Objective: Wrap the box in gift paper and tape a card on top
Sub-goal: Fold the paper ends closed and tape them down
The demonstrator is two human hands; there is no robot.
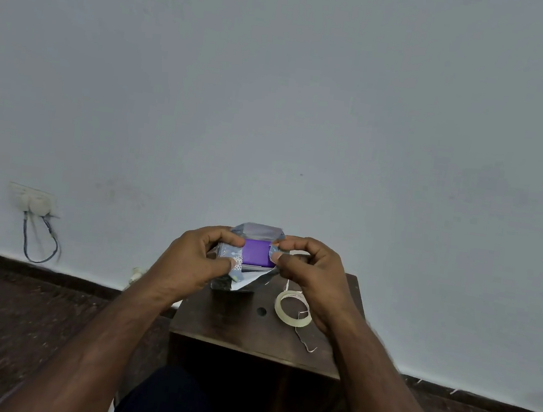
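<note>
Both hands, left point(199, 258) & right point(306, 271), pinch gift paper point(256, 229) round your box point(256, 253) btwn them; purple end uncovered, tape point(293, 309) + card pending.

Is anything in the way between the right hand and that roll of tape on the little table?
Nothing visible. The tape roll lies on the table just beneath the right hand, which now pinches the gift paper around the purple box.

— How many of each?
— One purple box point(256, 253), one sheet of gift paper point(257, 231), one tape roll point(293, 309).
— Hands?
— Two: left hand point(199, 258), right hand point(314, 273). One surface point(230, 325).
</note>
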